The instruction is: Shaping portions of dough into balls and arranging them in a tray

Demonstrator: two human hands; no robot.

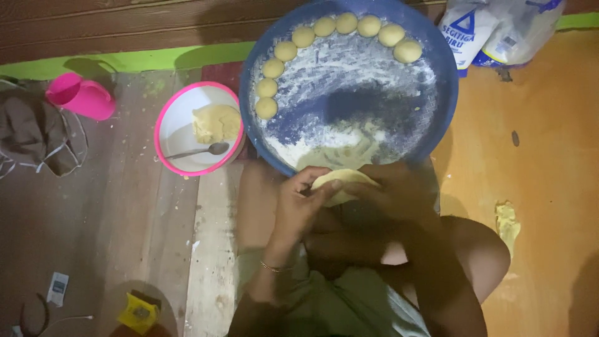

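Note:
My left hand (298, 206) and my right hand (393, 193) both hold a flattened round of pale dough (340, 181) between their fingers, just in front of a big blue tray (443, 75). The tray is dusted with white flour, and several dough balls (324, 27) lie in an arc along its far rim. A thin bracelet sits on my left wrist. To the left stands a white bowl with a pink rim (171, 125); it holds a lump of yellow filling (216, 123) and a metal spoon (199, 150).
A pink plastic cup (81, 95) lies on its side at far left beside a crumpled brown cloth (37, 134). Flour bags (493, 31) lean at top right. A dough scrap (506, 223) sits on the orange floor. Small yellow packet (138, 312) near bottom left.

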